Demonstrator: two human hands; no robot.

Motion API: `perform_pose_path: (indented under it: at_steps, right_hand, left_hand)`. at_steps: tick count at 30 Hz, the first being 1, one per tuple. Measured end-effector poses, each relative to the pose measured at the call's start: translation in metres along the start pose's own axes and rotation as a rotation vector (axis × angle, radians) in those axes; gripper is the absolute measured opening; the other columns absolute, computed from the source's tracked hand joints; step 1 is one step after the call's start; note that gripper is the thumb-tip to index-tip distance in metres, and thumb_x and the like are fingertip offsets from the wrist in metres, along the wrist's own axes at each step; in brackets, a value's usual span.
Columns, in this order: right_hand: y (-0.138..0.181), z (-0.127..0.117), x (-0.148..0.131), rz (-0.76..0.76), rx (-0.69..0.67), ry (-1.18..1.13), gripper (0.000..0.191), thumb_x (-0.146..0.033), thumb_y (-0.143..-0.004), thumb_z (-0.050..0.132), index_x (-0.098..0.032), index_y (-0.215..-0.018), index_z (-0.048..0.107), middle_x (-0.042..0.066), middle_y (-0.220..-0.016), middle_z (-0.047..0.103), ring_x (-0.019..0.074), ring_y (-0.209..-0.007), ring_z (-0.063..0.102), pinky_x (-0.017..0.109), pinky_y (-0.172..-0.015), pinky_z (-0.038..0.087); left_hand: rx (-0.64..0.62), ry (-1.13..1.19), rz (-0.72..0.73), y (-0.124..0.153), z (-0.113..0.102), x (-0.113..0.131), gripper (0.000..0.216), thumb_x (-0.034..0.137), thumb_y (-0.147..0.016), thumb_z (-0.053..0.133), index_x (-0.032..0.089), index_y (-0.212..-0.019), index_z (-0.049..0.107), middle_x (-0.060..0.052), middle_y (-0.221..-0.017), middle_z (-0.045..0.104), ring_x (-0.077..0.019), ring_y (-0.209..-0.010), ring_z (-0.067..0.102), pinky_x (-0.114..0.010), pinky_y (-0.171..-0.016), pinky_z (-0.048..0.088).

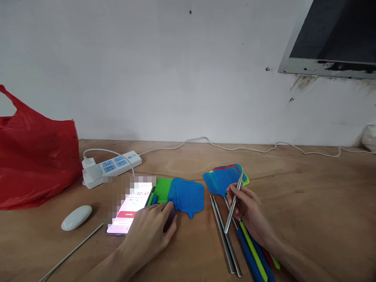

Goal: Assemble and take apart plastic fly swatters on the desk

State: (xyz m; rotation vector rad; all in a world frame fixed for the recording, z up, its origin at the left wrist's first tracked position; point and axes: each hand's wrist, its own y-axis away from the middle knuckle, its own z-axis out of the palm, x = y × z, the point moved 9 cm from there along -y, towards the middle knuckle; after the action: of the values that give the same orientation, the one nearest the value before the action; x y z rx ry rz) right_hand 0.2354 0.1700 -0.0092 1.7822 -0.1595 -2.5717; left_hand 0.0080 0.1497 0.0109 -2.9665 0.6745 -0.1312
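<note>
My right hand (245, 203) is closed around a slim metal rod (234, 203), which tilts with its upper end away from me. Under and beside that hand lie fly swatters with blue, red and yellow-green mesh heads (225, 181) and blue, red and yellow-green handles (254, 250). Two more metal rods (225, 235) lie side by side just left of them. My left hand (151, 225) rests loosely curved, thumb apart from the fingers, with nothing visible in it. Its fingertips are by blue mesh swatter heads (190, 196) and a green one (163, 188); whether they touch is unclear.
A lit phone (132, 213) showing a timer lies left of my left hand. Farther left are a white oval object (76, 217), a power strip (114, 166) and a red plastic bag (38, 160). A white cord (229, 149) runs along the wall behind the wooden table (317, 196).
</note>
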Motion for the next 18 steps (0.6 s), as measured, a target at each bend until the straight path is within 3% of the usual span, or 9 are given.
perform_pose_path:
  at_steps: [3,9,18]
  right_hand:
    - [0.003,0.006,0.000,0.020,-0.024,0.057,0.037,-0.051,-0.071,0.079,-0.020,-0.077,0.061,-0.003,-0.061,0.057,0.0079,-0.044,0.042,0.018,-0.037,0.030]
    - [0.004,0.010,-0.002,0.029,-0.055,0.112,0.037,-0.052,-0.073,0.078,-0.020,-0.075,0.059,-0.003,-0.061,0.057,0.0078,-0.043,0.043,0.018,-0.036,0.031]
    - [0.001,0.008,0.000,0.013,-0.051,0.104,0.036,-0.051,-0.074,0.078,-0.020,-0.074,0.059,-0.004,-0.061,0.056,0.0072,-0.043,0.042,0.018,-0.036,0.032]
  left_hand:
    - [-0.028,0.010,0.009,0.000,0.004,0.003,0.020,0.023,-0.095,0.040,0.021,-0.084,0.057,-0.008,-0.085,0.071,-0.0258,-0.077,0.067,-0.032,-0.061,0.039]
    - [0.045,-0.016,-0.057,0.001,0.002,-0.010,0.018,0.022,-0.093,0.041,0.021,-0.093,0.059,-0.007,-0.086,0.070,-0.0261,-0.076,0.066,-0.030,-0.058,0.041]
    - [-0.031,-0.146,-0.051,0.001,0.009,-0.013,0.028,0.011,-0.091,0.039,0.019,-0.110,0.059,-0.011,-0.097,0.070,-0.0295,-0.086,0.069,-0.032,-0.060,0.044]
